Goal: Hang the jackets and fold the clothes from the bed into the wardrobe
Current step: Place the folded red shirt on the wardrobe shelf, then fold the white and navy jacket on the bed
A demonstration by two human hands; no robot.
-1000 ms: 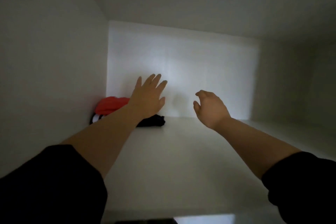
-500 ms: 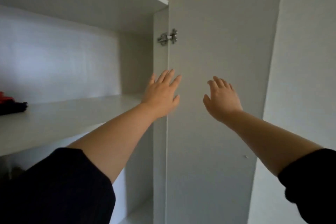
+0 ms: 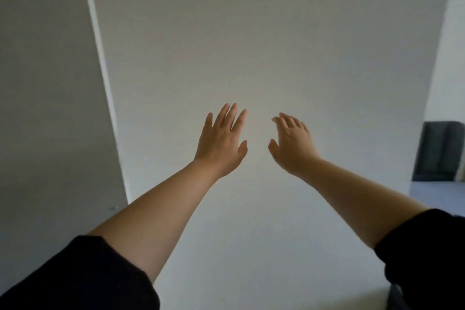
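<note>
Overhead, a person's two bare forearms reach up and forward in front of a broad pale panel, seen from the head-worn camera. At the centre of the view the left hand is raised with its back to the lens, the four fingers straight and slightly fanned toward 12 o'clock, thumb out toward 3 o'clock; it holds nothing. Just beside it, apart by a narrow gap, the right hand is also up, its fingers gently bent and leaning toward 11 o'clock, thumb out toward 9 o'clock; it too holds nothing. Whether either hand touches the panel cannot be told. Black sleeves are pushed up past both forearms, at 7 and 4 o'clock. A second grey panel stands at 9 o'clock, parted from the broad one by a bright narrow edge running from 11 toward 8 o'clock. At 3 o'clock a dark upholstered piece shows beyond the panel's edge, too dim to name. No jacket or folded clothing appears in this view, nor any wardrobe interior.
</note>
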